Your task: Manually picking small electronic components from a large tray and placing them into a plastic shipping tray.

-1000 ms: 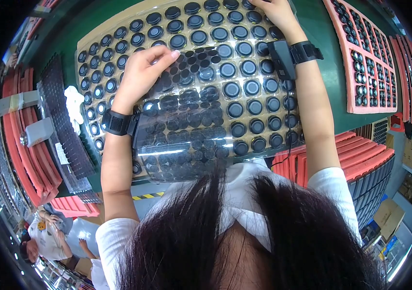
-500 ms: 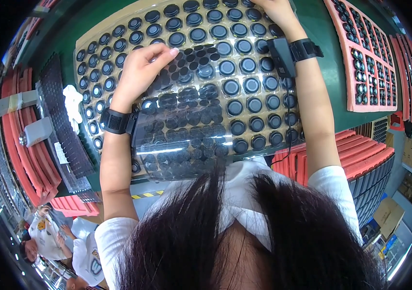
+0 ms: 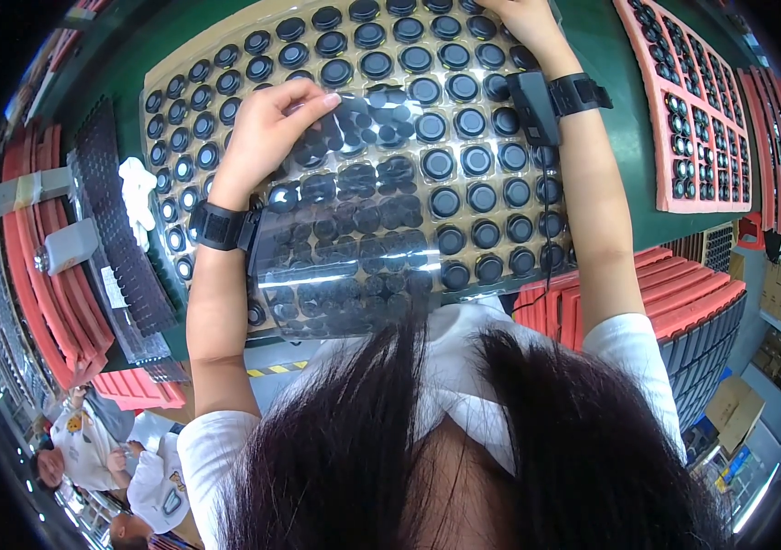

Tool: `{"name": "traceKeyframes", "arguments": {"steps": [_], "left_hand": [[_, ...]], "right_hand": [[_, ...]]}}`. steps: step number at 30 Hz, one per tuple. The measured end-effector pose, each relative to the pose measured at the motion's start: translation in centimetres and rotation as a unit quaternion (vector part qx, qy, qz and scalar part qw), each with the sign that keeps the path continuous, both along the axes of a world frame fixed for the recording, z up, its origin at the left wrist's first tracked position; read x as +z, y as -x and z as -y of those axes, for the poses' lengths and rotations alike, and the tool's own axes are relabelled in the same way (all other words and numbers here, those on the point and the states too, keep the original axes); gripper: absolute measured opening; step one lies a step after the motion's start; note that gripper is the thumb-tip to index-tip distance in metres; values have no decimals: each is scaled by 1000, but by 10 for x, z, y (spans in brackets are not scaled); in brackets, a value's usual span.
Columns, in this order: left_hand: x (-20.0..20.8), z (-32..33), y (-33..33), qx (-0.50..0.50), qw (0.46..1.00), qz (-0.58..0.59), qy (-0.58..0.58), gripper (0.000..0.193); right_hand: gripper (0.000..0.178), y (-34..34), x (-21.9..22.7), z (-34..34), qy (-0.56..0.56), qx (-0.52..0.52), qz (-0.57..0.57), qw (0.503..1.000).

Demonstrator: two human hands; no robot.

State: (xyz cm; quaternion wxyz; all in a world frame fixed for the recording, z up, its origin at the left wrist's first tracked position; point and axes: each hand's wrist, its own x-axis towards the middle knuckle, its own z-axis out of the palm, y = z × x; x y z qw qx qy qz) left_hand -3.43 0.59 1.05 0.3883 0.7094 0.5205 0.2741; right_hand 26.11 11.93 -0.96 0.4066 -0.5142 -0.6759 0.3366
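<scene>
My left hand (image 3: 271,124) pinches the upper edge of a clear plastic sheet (image 3: 344,240) covered with black round stickers. The sheet curves over the near middle of a large clear tray (image 3: 210,44) whose pockets hold many black round parts (image 3: 444,201). Some of these parts show through the sheet. Over the tray's far right corner is my right hand (image 3: 526,23). Its fingertips run up to the picture's top edge, beside the farthest parts, so what they hold or touch is hidden. Both wrists wear black straps with small devices.
A pink foam tray (image 3: 663,119) of small round parts lies to the right on the green table (image 3: 606,55). More pink trays (image 3: 665,289) are stacked at the near right. At left are a white cloth (image 3: 137,197), a dark dotted strip (image 3: 115,211) and pink trays (image 3: 47,247). People sit at lower left.
The sheet's upper part by my left fingers has bent and catches more light. Both hands stay nearly in place. The people at lower left have shifted.
</scene>
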Motion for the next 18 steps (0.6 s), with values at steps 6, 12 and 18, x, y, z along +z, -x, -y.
{"name": "traceKeyframes", "arguments": {"steps": [6,12,18], "left_hand": [[0,0,-1,-5,997,-59,-55,27],[5,-1,-4,-8,996,-75,-40,27],[0,3,0,0,999,-45,-14,26]], "right_hand": [[9,-2,-4,-2,23,13,-86,996],[18,-4,-6,-8,-5,4,-130,991],[29,51,25,26,-36,92,-191,977]]}}
